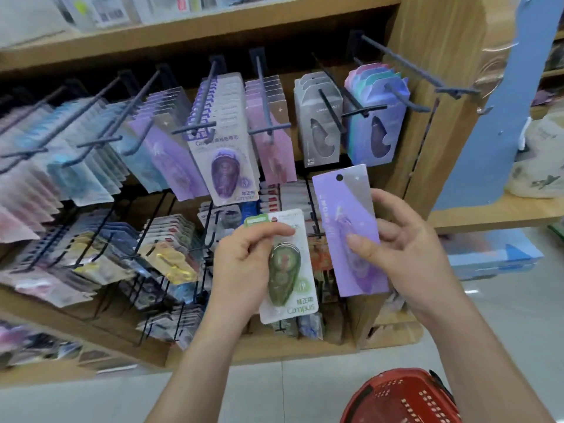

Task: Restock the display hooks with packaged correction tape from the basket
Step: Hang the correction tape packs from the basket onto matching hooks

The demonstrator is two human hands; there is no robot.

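Now I hold two packs of correction tape up in front of the display, one in each hand. My left hand (pixel 244 264) grips the green pack (pixel 290 270) by its upper part: the fingers (pixel 274 232) are curled, and one lies across the front of the card just under its green header. The pack tilts a little, with its printed lower end pointing down and to the right.

My right hand (pixel 406 254) holds the purple pack (pixel 351 233), pinching it with the thumb on the front face and the other fingers curled round the right edge and behind. This pack stands nearly upright, with its punched hole at the top. The two packs are side by side, close but not touching.

Behind them, dark display hooks (pixel 265 96) reach out from the wooden shelf unit (pixel 442 56), hung with rows of purple, pink, blue and grey packs. A purple pack (pixel 225 169) of the same shape as my green one hangs at the front of one hook, above my left hand.

Down on the floor (pixel 274 392), under my right forearm, sits the red basket (pixel 403 398). I cannot tell what lies in it.
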